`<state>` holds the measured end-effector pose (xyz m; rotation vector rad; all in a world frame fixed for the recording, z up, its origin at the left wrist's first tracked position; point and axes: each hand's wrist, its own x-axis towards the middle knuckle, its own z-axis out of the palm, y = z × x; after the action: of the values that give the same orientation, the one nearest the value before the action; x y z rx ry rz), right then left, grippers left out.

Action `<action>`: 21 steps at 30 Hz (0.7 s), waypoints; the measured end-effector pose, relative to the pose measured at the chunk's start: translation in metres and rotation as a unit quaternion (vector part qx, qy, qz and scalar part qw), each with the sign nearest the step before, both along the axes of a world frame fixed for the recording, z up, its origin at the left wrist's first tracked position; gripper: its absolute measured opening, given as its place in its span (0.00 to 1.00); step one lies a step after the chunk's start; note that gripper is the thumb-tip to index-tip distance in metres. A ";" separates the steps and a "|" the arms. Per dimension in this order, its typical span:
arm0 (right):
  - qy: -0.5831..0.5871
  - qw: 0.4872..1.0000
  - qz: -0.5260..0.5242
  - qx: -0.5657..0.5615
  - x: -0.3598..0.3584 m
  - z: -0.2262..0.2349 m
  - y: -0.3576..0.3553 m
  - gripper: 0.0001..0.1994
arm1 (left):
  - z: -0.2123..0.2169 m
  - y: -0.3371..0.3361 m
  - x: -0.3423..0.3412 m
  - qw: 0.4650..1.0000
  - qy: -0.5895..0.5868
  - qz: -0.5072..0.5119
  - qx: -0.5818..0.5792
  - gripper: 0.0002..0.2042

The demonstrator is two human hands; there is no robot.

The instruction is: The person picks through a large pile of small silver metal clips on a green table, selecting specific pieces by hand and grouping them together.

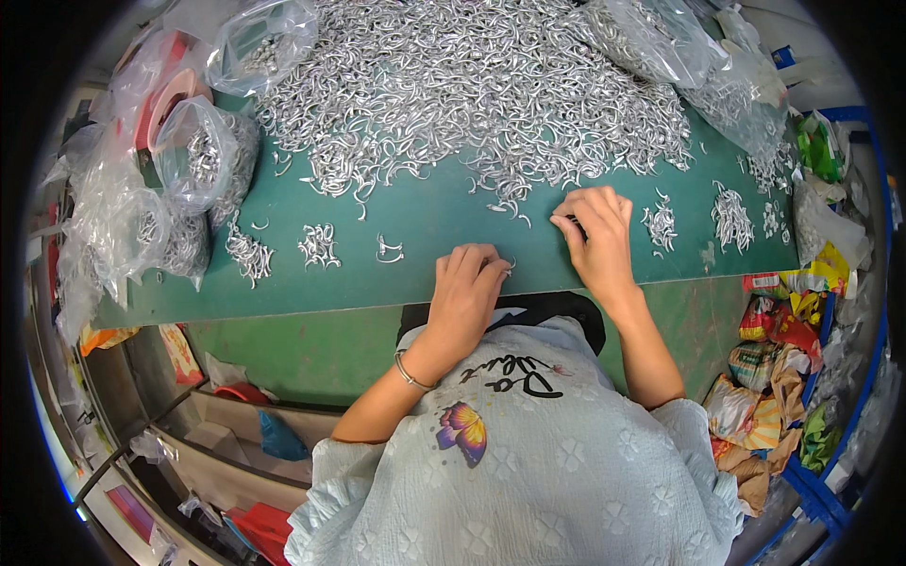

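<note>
A broad heap of small silvery curved metal pieces [481, 85] covers the far middle of the green table [415, 212]. My left hand [464, 291] rests at the near edge, fingers bent, with one curved metal piece [511, 267] showing at its thumb and fingertips. Right of it, my right hand [596, 231] is curled just above the table, thumb close to the fingers; what it pinches, if anything, is hidden. Small piles of the same pieces lie left of my hands [319, 245] and right of them [660, 224]. A loose trio or so [389, 250] lies near my left hand.
Clear plastic bags of metal pieces [198, 160] crowd the table's left end, beside a pink container [179, 94]. More filled bags [661, 47] lie at the far right. Below right, a blue rack [812, 486] stands by colourful packages [746, 410]; left below are shelves [236, 448].
</note>
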<state>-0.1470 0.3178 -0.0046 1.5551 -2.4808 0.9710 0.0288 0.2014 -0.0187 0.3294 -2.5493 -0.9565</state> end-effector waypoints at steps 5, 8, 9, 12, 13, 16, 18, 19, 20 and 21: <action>-0.124 0.989 0.077 0.014 0.039 -0.001 -0.016 0.03 | -0.002 0.002 0.001 1.000 0.007 0.002 0.011 0.11; -0.280 0.957 0.075 -0.010 0.037 0.007 -0.020 0.05 | -0.003 0.001 0.006 1.000 0.025 0.001 0.016 0.12; -0.312 0.949 0.036 -0.001 0.030 0.015 -0.019 0.08 | -0.004 0.000 0.008 0.999 0.030 0.000 0.017 0.13; -0.089 0.992 0.006 -0.088 0.012 0.014 -0.035 0.09 | 0.008 0.001 -0.002 0.999 0.015 -0.008 -0.048 0.15; -0.049 0.997 0.010 -0.057 0.007 0.009 -0.038 0.08 | 0.007 0.000 -0.004 0.998 0.006 -0.014 -0.054 0.15; 0.043 0.999 0.014 -0.014 -0.002 -0.010 -0.037 0.04 | 0.000 -0.001 -0.004 0.998 -0.009 -0.027 -0.053 0.15; 0.035 0.999 -0.006 -0.034 -0.010 -0.008 -0.030 0.03 | -0.004 -0.003 -0.001 0.999 -0.003 -0.023 -0.030 0.14; 0.032 0.998 -0.017 -0.043 -0.014 -0.005 -0.026 0.03 | -0.005 -0.003 0.000 0.999 -0.001 -0.024 -0.027 0.14; 0.025 0.998 -0.031 -0.053 -0.014 -0.001 -0.022 0.02 | -0.005 -0.003 0.001 0.999 0.001 -0.024 -0.025 0.13; 0.006 0.999 -0.023 -0.044 -0.010 0.001 -0.020 0.03 | -0.006 -0.003 0.002 0.999 0.002 -0.025 -0.022 0.13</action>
<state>-0.1568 0.2979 -0.0032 1.4672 -2.4177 1.0457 0.0307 0.1982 -0.0246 0.2513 -2.5815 -0.9162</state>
